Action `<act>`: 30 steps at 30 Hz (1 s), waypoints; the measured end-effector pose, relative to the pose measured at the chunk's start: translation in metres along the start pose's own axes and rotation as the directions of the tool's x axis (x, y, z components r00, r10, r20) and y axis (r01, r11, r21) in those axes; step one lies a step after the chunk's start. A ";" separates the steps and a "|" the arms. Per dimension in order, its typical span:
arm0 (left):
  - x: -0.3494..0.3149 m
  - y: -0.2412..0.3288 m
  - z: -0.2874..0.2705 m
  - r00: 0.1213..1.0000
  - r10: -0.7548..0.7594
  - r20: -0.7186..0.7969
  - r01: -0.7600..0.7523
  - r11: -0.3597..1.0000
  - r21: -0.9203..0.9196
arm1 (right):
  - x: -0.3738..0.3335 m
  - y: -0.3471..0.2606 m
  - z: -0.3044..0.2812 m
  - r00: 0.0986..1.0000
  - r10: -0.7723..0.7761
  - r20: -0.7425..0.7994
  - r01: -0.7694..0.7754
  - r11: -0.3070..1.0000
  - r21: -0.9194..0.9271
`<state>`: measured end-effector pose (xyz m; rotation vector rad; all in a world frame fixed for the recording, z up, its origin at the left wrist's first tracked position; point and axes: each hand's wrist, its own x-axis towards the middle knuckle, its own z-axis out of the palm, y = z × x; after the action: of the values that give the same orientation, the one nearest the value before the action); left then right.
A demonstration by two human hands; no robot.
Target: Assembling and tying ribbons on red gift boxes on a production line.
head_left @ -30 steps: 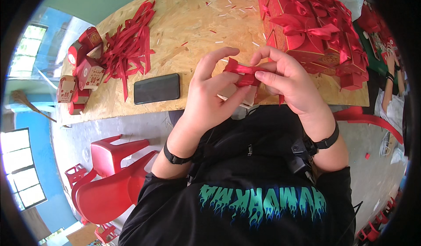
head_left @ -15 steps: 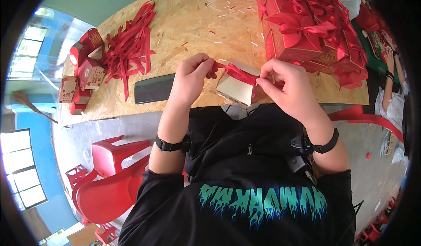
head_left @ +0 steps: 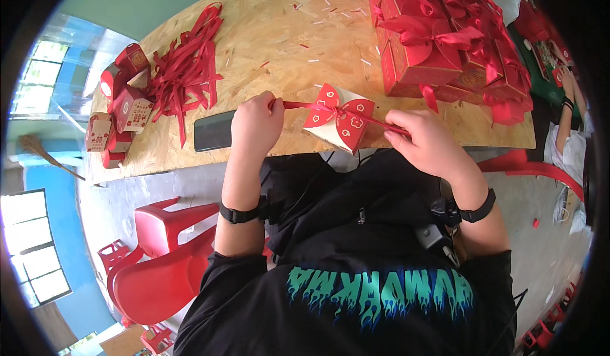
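A small red and cream gift box [head_left: 348,125] with flower-patterned flaps sits near the table's front edge. Its flaps are folded in at the top, where a red ribbon [head_left: 298,105] crosses in a knot. On the box's left, my left hand [head_left: 257,124] is closed on one end of the ribbon. My right hand [head_left: 424,141] pinches the other end on the right. The ribbon is stretched between both hands across the box top.
Finished red boxes with bows [head_left: 422,51] are stacked at the right. Loose red ribbons [head_left: 190,64] and several small boxes [head_left: 130,105] lie at the left. A dark phone [head_left: 213,131] rests beside my left hand. Red plastic chairs [head_left: 159,273] stand below left; another person's hand [head_left: 565,80] shows far right.
My hands have moved apart, drawing the ribbon taut. The box flaps, upright and open before, are now folded together under the ribbon's knot.
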<state>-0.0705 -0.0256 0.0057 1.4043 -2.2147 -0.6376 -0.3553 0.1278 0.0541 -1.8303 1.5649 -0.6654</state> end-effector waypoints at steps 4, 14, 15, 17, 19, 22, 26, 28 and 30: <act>-0.007 0.012 -0.013 0.989 -0.051 0.140 0.129 0.764 -0.632 | -0.003 0.013 -0.002 0.949 0.090 0.302 -0.267 0.738 0.620; -0.007 0.015 -0.016 0.958 0.283 0.045 -0.282 0.959 -0.038 | 0.002 0.005 0.010 0.917 0.286 0.279 -0.381 0.411 0.828; -0.007 0.020 -0.014 0.950 0.311 -0.014 -0.311 0.949 -0.050 | 0.003 0.002 0.010 0.916 0.286 0.281 -0.382 0.411 0.828; -0.006 0.025 -0.013 0.960 0.278 0.023 -0.276 0.960 -0.047 | 0.005 -0.005 0.008 0.942 0.251 0.223 -0.315 0.431 0.846; 0.000 0.025 -0.008 0.918 0.397 0.014 -0.387 0.902 -0.193 | 0.009 -0.003 0.010 0.960 0.201 0.193 -0.271 0.511 0.815; 0.002 0.032 -0.004 0.935 0.354 0.029 -0.322 0.881 -0.347 | 0.016 -0.015 0.003 0.958 0.199 0.207 -0.287 0.658 0.696; 0.001 0.048 -0.004 0.943 0.334 0.014 -0.300 0.865 -0.403 | 0.020 -0.022 0.009 0.960 0.264 0.089 -0.264 0.758 0.596; 0.003 0.049 -0.005 0.958 0.282 0.061 -0.252 0.920 -0.300 | 0.020 -0.018 0.013 0.980 0.193 0.055 -0.197 0.875 0.442; 0.005 0.038 0.007 0.978 0.204 0.039 -0.181 0.929 -0.323 | 0.018 -0.012 0.019 0.996 0.089 0.031 -0.093 0.971 0.220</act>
<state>-0.1032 -0.0145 0.0230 1.0033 -2.1501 -0.9379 -0.3307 0.1138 0.0499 -1.5874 1.4871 -0.7433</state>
